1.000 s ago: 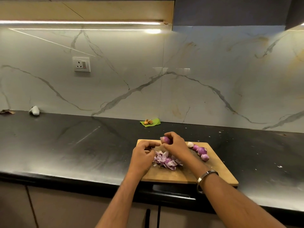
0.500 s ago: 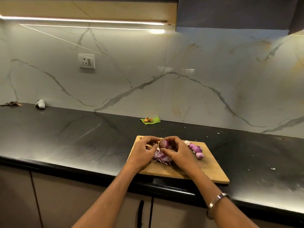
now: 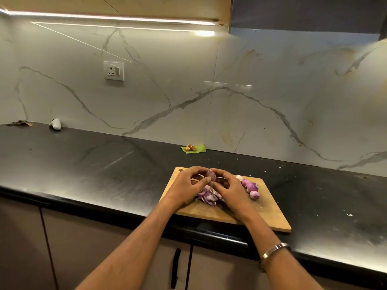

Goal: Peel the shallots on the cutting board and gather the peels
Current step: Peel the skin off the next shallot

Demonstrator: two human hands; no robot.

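Note:
A wooden cutting board (image 3: 268,214) lies on the black counter, its near corner over the front edge. Above the board's far left part, my left hand (image 3: 185,188) and my right hand (image 3: 231,190) both pinch one purple shallot (image 3: 211,175) between their fingertips. Under the hands lies a heap of purple peels (image 3: 207,196), partly hidden by them. A few peeled shallots (image 3: 251,188) sit in a row on the board, right of my right hand.
A green leaf with small brown pieces (image 3: 192,148) lies by the marble backsplash. A white object (image 3: 55,124) and dark scraps (image 3: 18,123) sit far left on the counter (image 3: 83,164). A wall socket (image 3: 114,70) is above. Cabinet doors with a black handle (image 3: 175,267) are below.
My right hand brought the shallot down and left toward my left hand, and now both hands hold it together. The camera view has shifted a little to the left.

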